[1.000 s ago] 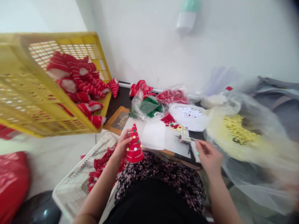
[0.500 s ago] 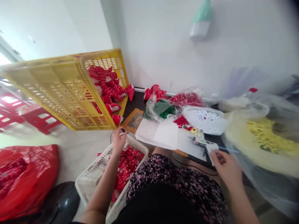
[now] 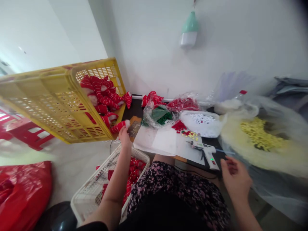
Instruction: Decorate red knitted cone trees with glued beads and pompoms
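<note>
My left hand (image 3: 124,138) is closed at the pale fluffy end of a red striped cone-shaped fabric piece (image 3: 117,127), at the lip of the tipped yellow crate (image 3: 69,106). More such pieces (image 3: 101,91) lie heaped inside the crate. On the right, my right hand (image 3: 237,178) is empty, its fingers loosely curled and the thumb apart. Just left of it a white glue gun (image 3: 208,152) lies on the dark table, its nozzle over white paper (image 3: 166,142). A glue stick (image 3: 225,151) sticks out of the gun's back.
Below my left arm stands a white basket (image 3: 81,195) with red pieces. Bags of green pieces (image 3: 161,115), red pieces (image 3: 185,104), white pieces (image 3: 204,125) and yellow pieces (image 3: 260,134) sit along the table. A red plastic bag (image 3: 29,192) lies on the floor. A bulb (image 3: 189,32) hangs ahead.
My right hand has let go of the glue gun and sits apart from it. My left hand has come to the red striped piece at the crate's lip. The view has shifted.
</note>
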`<state>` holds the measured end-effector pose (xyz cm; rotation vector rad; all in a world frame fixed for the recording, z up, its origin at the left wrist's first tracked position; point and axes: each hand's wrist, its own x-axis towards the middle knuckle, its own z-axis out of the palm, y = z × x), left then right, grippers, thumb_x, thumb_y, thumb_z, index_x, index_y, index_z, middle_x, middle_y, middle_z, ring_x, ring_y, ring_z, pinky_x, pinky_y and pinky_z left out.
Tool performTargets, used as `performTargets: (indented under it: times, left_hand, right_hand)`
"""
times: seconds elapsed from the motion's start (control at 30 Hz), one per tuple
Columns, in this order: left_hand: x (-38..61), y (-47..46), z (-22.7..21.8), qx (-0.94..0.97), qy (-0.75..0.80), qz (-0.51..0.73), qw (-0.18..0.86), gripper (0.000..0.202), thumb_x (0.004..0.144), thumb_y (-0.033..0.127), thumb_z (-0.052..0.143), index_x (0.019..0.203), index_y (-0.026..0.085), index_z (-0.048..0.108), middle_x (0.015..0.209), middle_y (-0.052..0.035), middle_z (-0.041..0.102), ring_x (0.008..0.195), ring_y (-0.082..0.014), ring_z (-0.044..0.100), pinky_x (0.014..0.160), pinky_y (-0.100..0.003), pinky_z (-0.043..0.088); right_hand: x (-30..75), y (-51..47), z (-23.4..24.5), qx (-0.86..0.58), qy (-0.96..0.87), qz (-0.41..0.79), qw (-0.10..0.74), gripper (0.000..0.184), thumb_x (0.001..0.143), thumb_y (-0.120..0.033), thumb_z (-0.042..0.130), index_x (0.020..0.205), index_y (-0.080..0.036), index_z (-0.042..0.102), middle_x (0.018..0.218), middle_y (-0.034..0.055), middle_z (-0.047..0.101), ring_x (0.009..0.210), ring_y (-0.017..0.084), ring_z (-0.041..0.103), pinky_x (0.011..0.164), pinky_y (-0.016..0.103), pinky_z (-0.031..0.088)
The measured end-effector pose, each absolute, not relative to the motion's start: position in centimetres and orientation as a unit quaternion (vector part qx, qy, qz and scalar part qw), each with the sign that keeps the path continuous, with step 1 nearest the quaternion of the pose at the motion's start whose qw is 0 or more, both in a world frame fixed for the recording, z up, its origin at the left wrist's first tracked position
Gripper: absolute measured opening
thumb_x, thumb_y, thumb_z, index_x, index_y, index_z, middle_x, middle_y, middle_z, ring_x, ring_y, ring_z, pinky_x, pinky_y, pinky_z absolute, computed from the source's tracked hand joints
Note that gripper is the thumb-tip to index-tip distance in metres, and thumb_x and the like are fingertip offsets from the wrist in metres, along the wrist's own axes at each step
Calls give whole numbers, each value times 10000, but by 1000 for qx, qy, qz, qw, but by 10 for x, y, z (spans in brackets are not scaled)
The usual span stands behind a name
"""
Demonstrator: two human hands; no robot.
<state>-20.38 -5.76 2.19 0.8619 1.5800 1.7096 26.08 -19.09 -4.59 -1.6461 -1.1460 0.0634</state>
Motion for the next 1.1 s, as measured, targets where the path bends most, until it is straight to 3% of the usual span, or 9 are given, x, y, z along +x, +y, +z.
performTargets:
  times: [0.1,0.2,0.37,0.47,0.6,0.67,0.9,1.0,1.1]
  left_hand:
    - [-153,-93,5,253,553,679,411,406,689,352,709,1049,167,735,1053,-94,772,968,-206,730,778,-273,514]
    - [-107,-133,-1,250,463,649,549,412,653,292,809,1042,169,754,1193,-114,763,1007,-221,731,797,-283,528]
    - [-73,-160,4,323,410,541,659,349,721,344,845,1010,201,712,1093,-63,711,1012,-235,712,835,-315,549]
    - [-74,-159,0,453,482,502,557,267,797,391,816,913,209,658,976,-47,628,957,-223,662,797,-314,543]
    - [-81,-155,-6,592,574,497,270,217,839,365,782,903,218,636,1131,-107,553,1187,-300,580,927,-404,553]
    - [-83,-150,-8,627,564,498,202,244,834,337,782,953,220,605,1169,-129,548,1254,-327,555,1002,-458,538]
    - [-86,-134,-23,677,524,489,168,388,809,173,709,1172,210,577,1262,-158,552,1251,-320,573,1000,-463,555]
    - [-88,-128,-30,682,534,483,131,323,775,122,687,1071,213,596,1209,-138,556,1173,-300,600,997,-447,551]
    - [-89,-118,-32,659,562,488,109,190,780,106,650,907,226,576,1088,-101,559,1027,-264,613,915,-400,554]
  right_hand:
    - [230,-186,-34,-651,-498,88,566,468,926,-612,657,1038,-168,750,909,113,747,717,218,660,672,362,572]
    - [182,-168,-23,-568,-560,231,557,350,918,-532,696,1016,-200,749,1008,120,775,805,229,728,698,349,623]
    - [113,-124,-17,-411,-583,432,552,460,945,-493,665,1327,-238,635,1384,171,686,975,244,774,739,371,677]
    - [98,-112,-20,-403,-571,444,561,334,957,-473,641,1190,-237,679,1276,135,716,984,229,755,722,319,658]
    - [90,-112,-23,-412,-572,434,561,193,892,-377,696,1011,-227,720,1257,131,713,1064,239,722,720,292,624]
    - [84,-113,-24,-412,-580,434,553,155,853,-318,698,980,-228,701,1265,124,709,1060,231,713,738,296,614]
    - [60,-96,-32,-477,-631,325,518,166,777,-154,559,912,-249,577,860,12,671,792,200,648,706,301,532]
    - [56,-91,-31,-481,-667,259,506,165,745,-88,499,743,-253,510,771,8,602,740,196,601,698,303,501]
    - [56,-98,-26,-453,-693,218,517,221,803,-54,495,840,-249,594,887,49,637,830,222,643,760,333,544]
